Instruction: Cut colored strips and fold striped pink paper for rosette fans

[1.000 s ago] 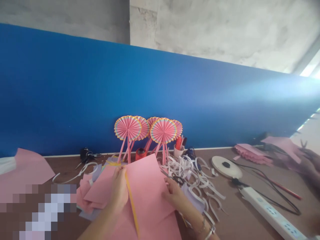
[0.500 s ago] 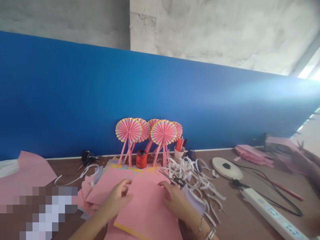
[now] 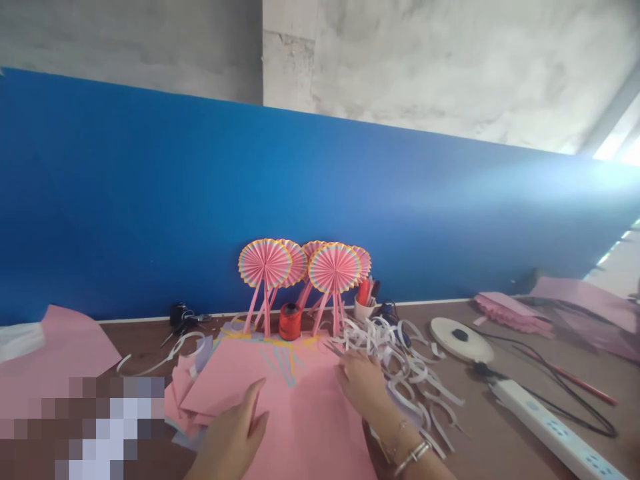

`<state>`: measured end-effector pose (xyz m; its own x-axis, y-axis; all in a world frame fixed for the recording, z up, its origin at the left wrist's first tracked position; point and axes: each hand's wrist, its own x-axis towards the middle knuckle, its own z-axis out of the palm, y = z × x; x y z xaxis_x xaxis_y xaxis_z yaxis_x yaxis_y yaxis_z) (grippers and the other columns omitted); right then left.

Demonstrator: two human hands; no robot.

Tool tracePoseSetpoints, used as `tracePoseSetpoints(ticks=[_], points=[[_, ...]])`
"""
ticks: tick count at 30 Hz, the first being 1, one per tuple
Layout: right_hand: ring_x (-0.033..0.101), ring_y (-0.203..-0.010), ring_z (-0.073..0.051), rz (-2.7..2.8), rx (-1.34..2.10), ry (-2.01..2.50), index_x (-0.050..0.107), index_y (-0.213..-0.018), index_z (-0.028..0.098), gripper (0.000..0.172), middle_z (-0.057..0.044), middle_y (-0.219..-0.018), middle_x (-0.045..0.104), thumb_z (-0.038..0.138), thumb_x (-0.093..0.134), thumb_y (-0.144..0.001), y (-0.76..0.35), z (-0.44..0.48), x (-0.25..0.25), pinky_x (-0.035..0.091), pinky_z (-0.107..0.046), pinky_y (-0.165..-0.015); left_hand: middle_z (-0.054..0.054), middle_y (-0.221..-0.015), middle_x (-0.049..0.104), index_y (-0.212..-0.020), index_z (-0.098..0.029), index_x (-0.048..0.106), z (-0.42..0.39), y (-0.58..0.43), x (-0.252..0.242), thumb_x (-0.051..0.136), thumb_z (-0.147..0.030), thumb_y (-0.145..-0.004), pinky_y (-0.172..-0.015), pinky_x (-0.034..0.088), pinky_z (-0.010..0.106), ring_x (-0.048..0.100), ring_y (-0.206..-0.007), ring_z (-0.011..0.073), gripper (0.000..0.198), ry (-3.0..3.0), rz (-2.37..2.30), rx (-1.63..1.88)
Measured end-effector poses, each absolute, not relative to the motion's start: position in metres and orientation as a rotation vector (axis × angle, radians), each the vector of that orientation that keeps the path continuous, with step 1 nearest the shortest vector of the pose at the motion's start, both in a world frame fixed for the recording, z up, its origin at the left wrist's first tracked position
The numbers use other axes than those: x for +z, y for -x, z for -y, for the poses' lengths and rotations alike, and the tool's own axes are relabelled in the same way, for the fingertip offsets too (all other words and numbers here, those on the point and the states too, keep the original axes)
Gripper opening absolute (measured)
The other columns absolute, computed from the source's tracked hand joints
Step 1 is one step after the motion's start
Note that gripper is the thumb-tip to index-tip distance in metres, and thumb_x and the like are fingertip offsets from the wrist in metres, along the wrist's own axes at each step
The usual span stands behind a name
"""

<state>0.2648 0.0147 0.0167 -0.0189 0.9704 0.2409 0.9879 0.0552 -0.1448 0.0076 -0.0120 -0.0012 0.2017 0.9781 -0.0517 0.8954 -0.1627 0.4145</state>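
Both hands, left hand (image 3: pixel 235 433) and right hand (image 3: pixel 363 387), press flat on the pink sheet (image 3: pixel 300 413).

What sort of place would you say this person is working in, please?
Probably a paper-craft workbench: finished pink paper fans stand against a blue partition, curled white paper strips litter the brown table, and a pink paper sheet lies spread in front.

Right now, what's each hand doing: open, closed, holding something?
Left hand: open, resting flat on the pink paper sheet, gripping nothing.
Right hand: open, palm down on the same sheet's right edge, gripping nothing.
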Motion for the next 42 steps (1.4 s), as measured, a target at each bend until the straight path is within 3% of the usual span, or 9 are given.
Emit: tracePoseSetpoints(ticks=[8, 11, 16, 21, 26, 31, 42], points=[[0.060, -0.093, -0.024, 2.097, 0.043, 1.967, 0.067, -0.090, 0.019, 0.024, -0.009, -0.094, 0.070, 0.011, 0.049, -0.077, -0.239, -0.041, 0.024, 0.033, -0.032, -0.076, 0.006, -0.094, 0.070, -0.124, -0.024, 0.050, 0.010, 0.004, -0.010, 0.034, -0.022, -0.086, -0.074, 0.046, 0.032, 0.065, -0.088, 0.0222, 0.042, -2.187, -1.747, 0.545], [0.061, -0.088, -0.020, 2.186, 0.055, 1.893, 0.069, -0.081, 0.021, 0.021, -0.005, -0.087, 0.071, 0.014, 0.050, -0.078, -0.221, -0.050, 0.024, 0.033, -0.030, -0.073, 0.007, -0.104, 0.067, -0.115, -0.026, 0.058, 0.011, 0.001, -0.020, 0.043, -0.020, -0.081, -0.078, 0.048, 0.032, 0.061, -0.096, 0.0225, 0.037, -2.407, -1.518, 0.805], [0.059, -0.088, -0.021, 2.300, -0.022, 1.826, 0.070, -0.079, 0.019, 0.023, -0.009, -0.086, 0.070, 0.016, 0.048, -0.084, -0.195, -0.072, 0.021, 0.031, -0.032, -0.075, 0.007, -0.089, 0.064, -0.105, -0.024, 0.063, 0.014, -0.007, -0.024, 0.050, -0.015, -0.078, -0.074, 0.050, 0.033, 0.060, -0.083, 0.0216, 0.031, -2.622, -1.210, 0.953], [0.056, -0.089, -0.024, 2.423, -0.099, 1.762, 0.070, -0.079, 0.013, 0.022, -0.014, -0.086, 0.068, 0.012, 0.049, -0.082, -0.188, -0.092, 0.012, 0.030, -0.036, -0.077, 0.007, -0.087, 0.062, -0.099, -0.022, 0.063, 0.014, -0.006, -0.021, 0.046, -0.013, -0.082, -0.071, 0.049, 0.034, 0.059, -0.082, 0.0218, 0.026, -2.557, -1.273, 1.017], [0.055, -0.091, -0.022, 2.501, -0.108, 1.690, 0.069, -0.082, 0.012, 0.020, -0.013, -0.087, 0.067, 0.008, 0.050, -0.080, -0.187, -0.096, 0.010, 0.028, -0.036, -0.084, 0.007, -0.088, 0.063, -0.094, -0.021, 0.062, 0.008, 0.000, -0.022, 0.042, -0.015, -0.084, -0.075, 0.049, 0.034, 0.059, -0.086, 0.0215, 0.023, -2.315, -1.352, 1.140], [0.057, -0.090, -0.022, 2.431, -0.039, 1.756, 0.068, -0.083, 0.013, 0.022, -0.011, -0.089, 0.067, 0.014, 0.046, -0.083, -0.192, -0.093, 0.013, 0.031, -0.033, -0.081, 0.006, -0.086, 0.064, -0.090, -0.020, 0.062, 0.000, 0.005, -0.026, 0.044, -0.016, -0.083, -0.074, 0.050, 0.034, 0.060, -0.085, 0.0213, 0.020, -2.178, -1.385, 1.243], [0.059, -0.093, -0.020, 2.196, 0.171, 1.914, 0.070, -0.080, 0.017, 0.021, -0.008, -0.092, 0.069, 0.016, 0.049, -0.077, -0.183, -0.080, 0.016, 0.036, -0.027, -0.076, 0.004, -0.085, 0.066, -0.089, -0.021, 0.062, 0.014, -0.005, -0.011, 0.043, -0.005, -0.076, -0.073, 0.047, 0.036, 0.059, -0.083, 0.0220, 0.028, -2.485, -1.147, 1.024]])
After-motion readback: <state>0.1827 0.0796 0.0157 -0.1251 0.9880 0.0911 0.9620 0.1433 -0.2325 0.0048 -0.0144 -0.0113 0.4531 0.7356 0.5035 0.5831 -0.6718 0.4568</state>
